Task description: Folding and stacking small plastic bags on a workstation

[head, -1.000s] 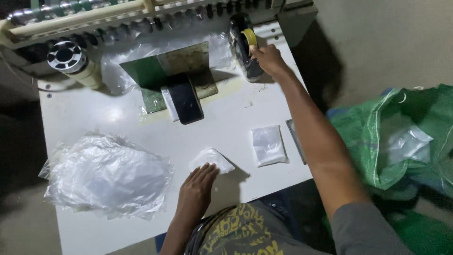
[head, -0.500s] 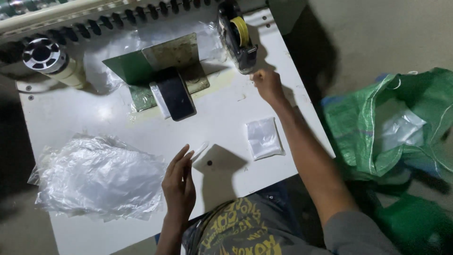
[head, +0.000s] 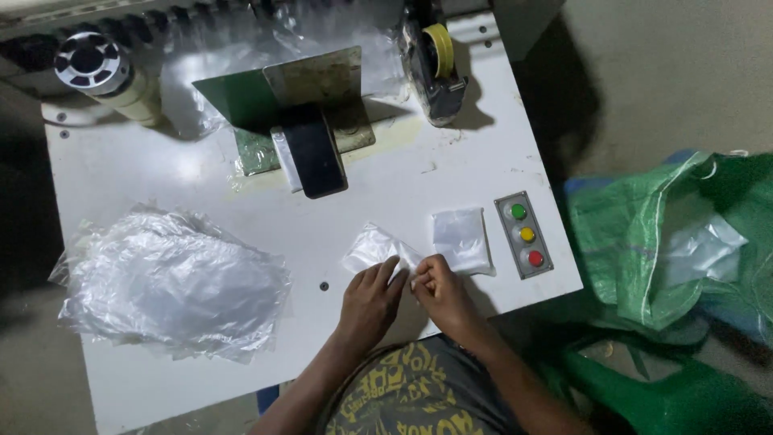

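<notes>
Underneath everything lies a white worktable (head: pixel 386 185), lit brightly at the centre and ringed by a dim grey floor (head: pixel 668 72). Along its far edge runs a machine with a green plate (head: pixel 241 93), a black phone (head: pixel 314 157) lying just in front of it, a tape roll (head: pixel 101 68) at the far left and a tape dispenser (head: pixel 435 64) with yellow tape at the far right. A loose heap of clear bags (head: pixel 173 282) covers the table's left side, well apart from the hands. Near the right edge sits a small panel (head: pixel 525 234) with green, yellow and red buttons, and just beside it a flat white packet (head: pixel 461 239). Off the table to the right gapes a green sack (head: pixel 644 242) with plastic inside. At the near edge the left hand (head: pixel 369 304) and right hand (head: pixel 439 292) meet, fingertips pinched together on the near corner of a small clear pouch (head: pixel 374 248), which rests on the table between the heap and the packet. Nothing blocks the hands.
</notes>
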